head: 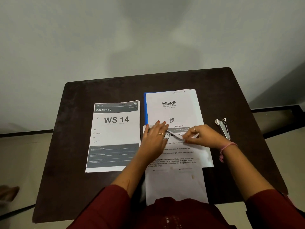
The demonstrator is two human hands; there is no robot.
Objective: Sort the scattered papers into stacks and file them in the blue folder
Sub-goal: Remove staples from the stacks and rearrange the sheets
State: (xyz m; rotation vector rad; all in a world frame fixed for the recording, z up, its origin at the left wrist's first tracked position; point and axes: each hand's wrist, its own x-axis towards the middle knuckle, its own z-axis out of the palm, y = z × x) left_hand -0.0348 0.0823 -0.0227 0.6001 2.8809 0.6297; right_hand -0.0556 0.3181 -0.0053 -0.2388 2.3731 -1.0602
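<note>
Table (214,90): dark tabletop, wall behind its far edge; I view it from the head camera.
WS 14 stack (115,129): squared pile on the left half of the tabletop, well apart from my hands.
Blue folder (145,108): right of centre toward the far edge; only its left strip shows from under the papers lying on it.
Blinkit sheet (173,109): lies on the folder, top edge toward the far edge.
Text sheet (176,179): overlaps the blinkit sheet's near part and runs off the near edge toward my lap.
Left hand (154,138): fingers straight, pressing flat on the text sheet's top left.
Right hand (203,135): fingertips pinching the sheet's lifted top edge, a narrow grip.
Stapler (223,128): near the right edge, untouched.
Step in hand: I judge I am aligning this sheet onto the folder pile.
Next move: slide it up square with the sheet beneath, left palm steadying; then the WS 14 stack awaits filing.
</note>
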